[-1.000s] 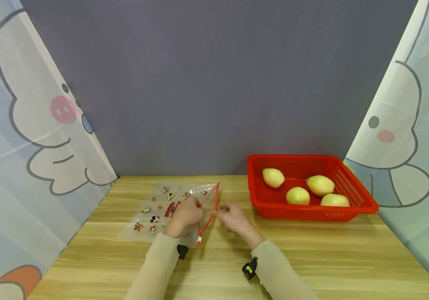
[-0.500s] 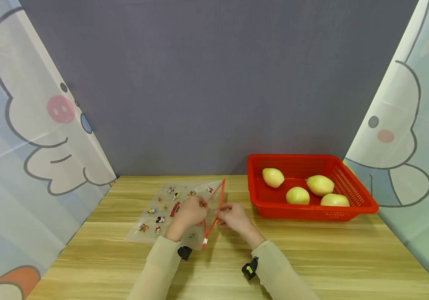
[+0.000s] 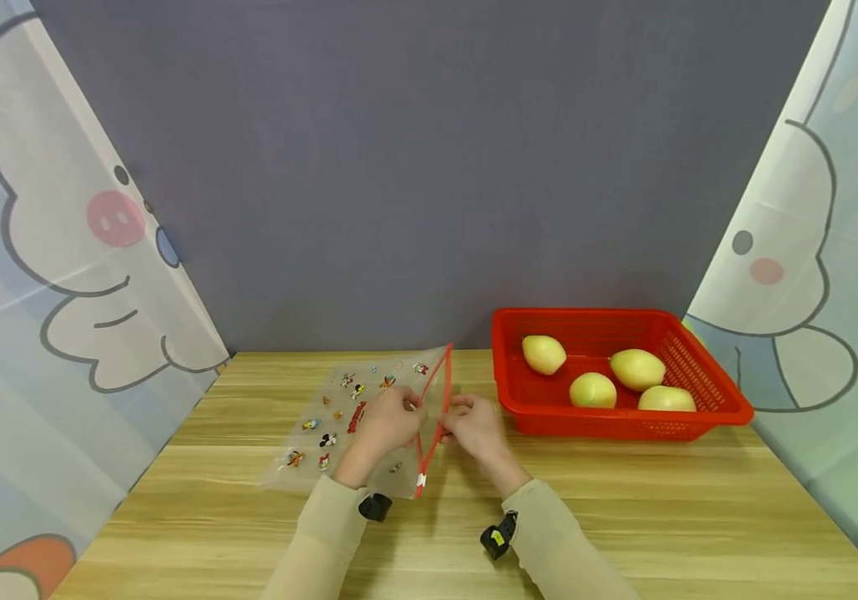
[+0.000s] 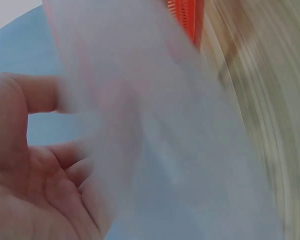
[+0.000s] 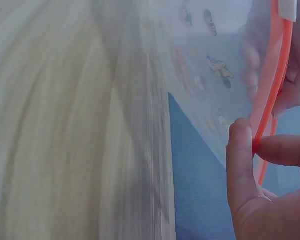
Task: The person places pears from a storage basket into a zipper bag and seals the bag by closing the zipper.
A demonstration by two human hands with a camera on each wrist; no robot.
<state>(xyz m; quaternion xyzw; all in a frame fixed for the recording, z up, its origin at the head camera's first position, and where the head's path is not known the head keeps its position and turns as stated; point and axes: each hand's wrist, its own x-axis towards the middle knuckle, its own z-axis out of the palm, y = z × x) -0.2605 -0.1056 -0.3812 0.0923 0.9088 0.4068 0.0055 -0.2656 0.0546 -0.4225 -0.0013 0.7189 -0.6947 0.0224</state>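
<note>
A clear plastic zip bag (image 3: 338, 450) with small cartoon prints and a red zip edge lies on the table in the head view, its mouth parted and raised. The left hand (image 3: 389, 421) pinches the near-left side of that mouth between thumb and fingers. Opposite it, the right hand (image 3: 475, 429) pinches the other red edge, as the right wrist view shows with thumb and finger (image 5: 240, 165) meeting on the strip. A white slider (image 3: 421, 480) sits at the zip's near end. In the left wrist view the blurred bag film (image 4: 155, 130) covers the left fingertips.
A red plastic basket (image 3: 624, 422) stands to the right of the hands. Inside it are several pale yellow-green round fruits (image 3: 592, 390). The wooden table (image 3: 196, 533) meets a dark grey backdrop (image 3: 429, 183), with printed curtains on both sides.
Both hands and the bag have shifted slightly to the right. The bag's red mouth has lifted and its two edges stand a little differently. The basket stays in place.
</note>
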